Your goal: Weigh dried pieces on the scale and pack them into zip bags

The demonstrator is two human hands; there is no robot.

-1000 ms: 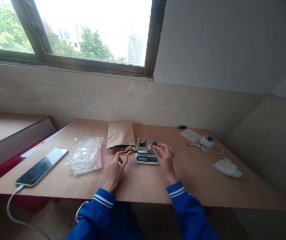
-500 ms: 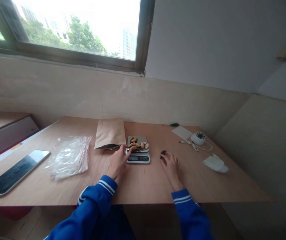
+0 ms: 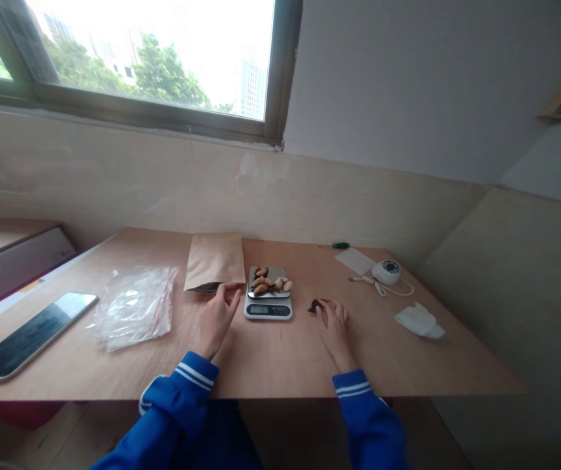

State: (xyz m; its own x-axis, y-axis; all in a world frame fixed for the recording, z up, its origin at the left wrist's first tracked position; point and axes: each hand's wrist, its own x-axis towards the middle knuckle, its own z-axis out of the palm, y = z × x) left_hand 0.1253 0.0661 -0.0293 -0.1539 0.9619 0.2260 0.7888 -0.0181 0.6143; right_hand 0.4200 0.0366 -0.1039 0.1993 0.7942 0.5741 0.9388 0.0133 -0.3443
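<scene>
A small white kitchen scale with a lit display stands mid-table. Several brown dried pieces lie on its metal plate, with pale rounded pieces at their right. Left of the scale is my left hand, open, thumb and index finger apart, fingertips close to the mouth of a brown paper bag. Whether they touch the bag I cannot tell. To the right of the scale, my right hand pinches a small dark brown piece at table level.
Clear zip bags and a phone on a cable lie at the left. On the right are a white round device with a cord, a white sheet, a crumpled tissue and a green-handled tool.
My left hand has drawn back from the scale's plate, leftward towards the paper bag. My right hand stays beside the scale, the dark piece turned slightly in its fingers.
</scene>
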